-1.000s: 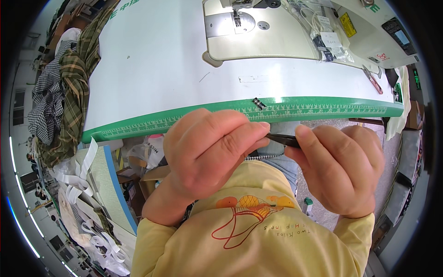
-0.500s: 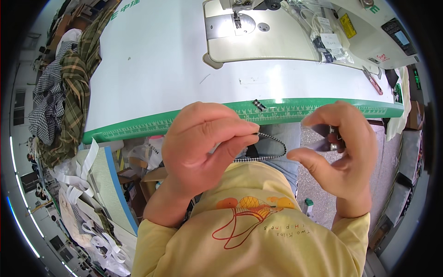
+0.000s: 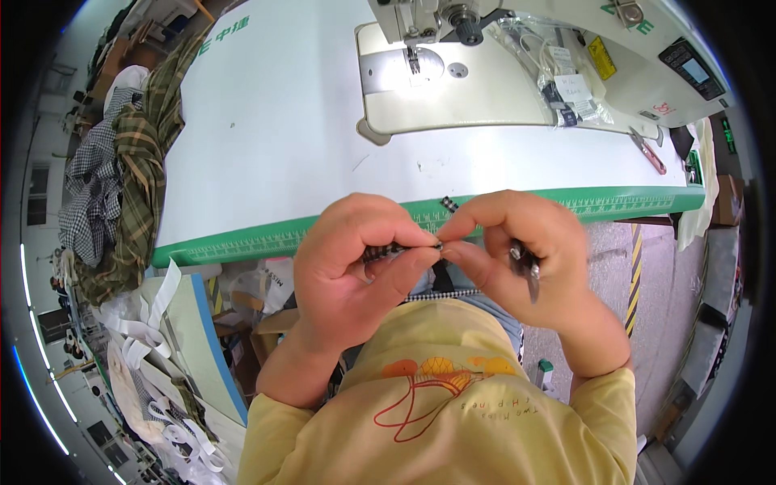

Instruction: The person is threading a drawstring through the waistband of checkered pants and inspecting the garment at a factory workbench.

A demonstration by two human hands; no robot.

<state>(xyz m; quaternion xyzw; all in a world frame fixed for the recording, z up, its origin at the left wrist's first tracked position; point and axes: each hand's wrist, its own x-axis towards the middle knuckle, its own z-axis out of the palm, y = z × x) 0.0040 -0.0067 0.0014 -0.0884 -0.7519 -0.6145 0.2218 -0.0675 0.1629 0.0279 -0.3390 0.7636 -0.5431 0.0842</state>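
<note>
In front of my chest, both hands meet fingertip to fingertip just off the table's near edge. My left hand [image 3: 343, 271] is closed in a pinch on a narrow black-and-white checked fabric strip [image 3: 384, 252]; part of it runs inside the curled fingers. Thumb and forefinger of my right hand [image 3: 529, 255] pinch at the strip's tip, right against the left fingertips. Tucked in the right palm is a pair of metal thread snips [image 3: 531, 273], its blades pointing toward me. A further length of checked strip hangs below the hands, across my lap. Beyond them a small checked scrap [image 3: 449, 204] lies on the green ruler edge [image 3: 242, 245].
A sewing machine [image 3: 440, 97] stands at the table's far side, with a plastic bag [image 3: 574, 89] of parts on its bed. Pink-handled scissors [image 3: 649, 152] lie at right. Plaid cloth [image 3: 149, 153] drapes over the left edge; white strips [image 3: 166, 287] hang below it.
My right hand has moved left to the left fingertips and closed from a wide thumb-finger gap into a pinch. The strip's loop between the hands is gone from view.
</note>
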